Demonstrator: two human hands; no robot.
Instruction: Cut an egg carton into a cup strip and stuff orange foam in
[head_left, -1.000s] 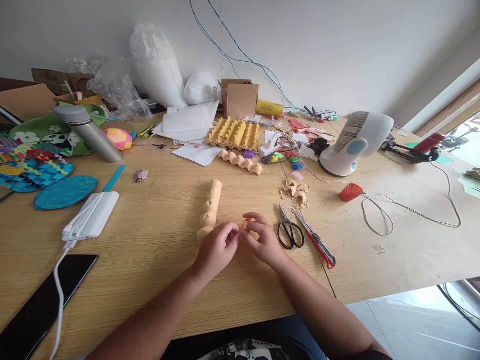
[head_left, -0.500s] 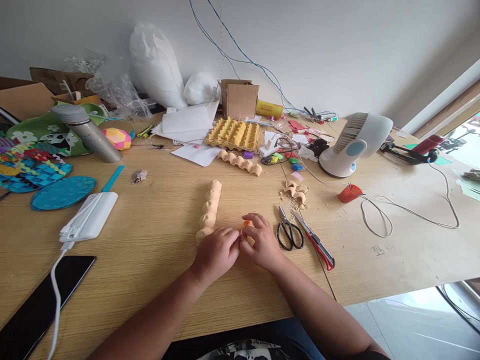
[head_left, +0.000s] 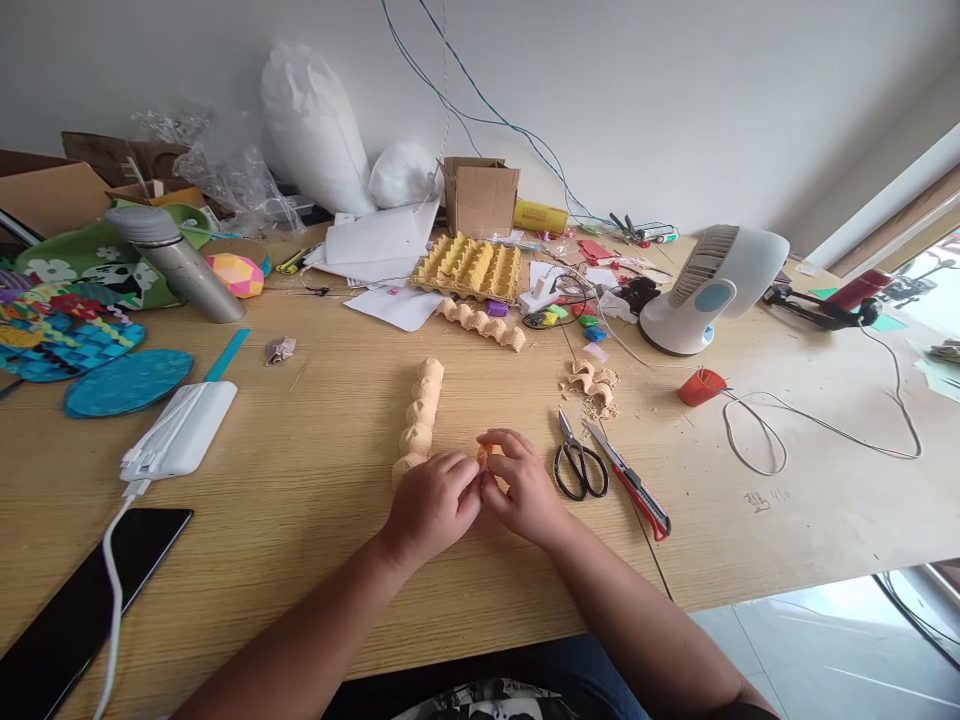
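My left hand (head_left: pixel 431 505) and my right hand (head_left: pixel 523 485) meet at the middle of the wooden table (head_left: pixel 315 470), fingers curled together round a small orange piece (head_left: pixel 485 453) that only peeks out between them. Both hands pinch it. A strip cut from an egg carton (head_left: pixel 419 420) lies just beyond my left hand. Black-handled scissors (head_left: pixel 578 461) and a red utility knife (head_left: pixel 630 481) lie right of my right hand.
A white power bank (head_left: pixel 182 430) and a black phone (head_left: pixel 75 610) lie at the left. Further back are a yellow egg tray (head_left: pixel 469 267), another carton strip (head_left: pixel 482 323), carton scraps (head_left: pixel 592 382), a white fan (head_left: pixel 709 288), a red cup (head_left: pixel 700 386) and a steel bottle (head_left: pixel 174 263).
My hands have drawn slightly closer together and lower over the table, still working the small orange piece. Nothing else has moved.
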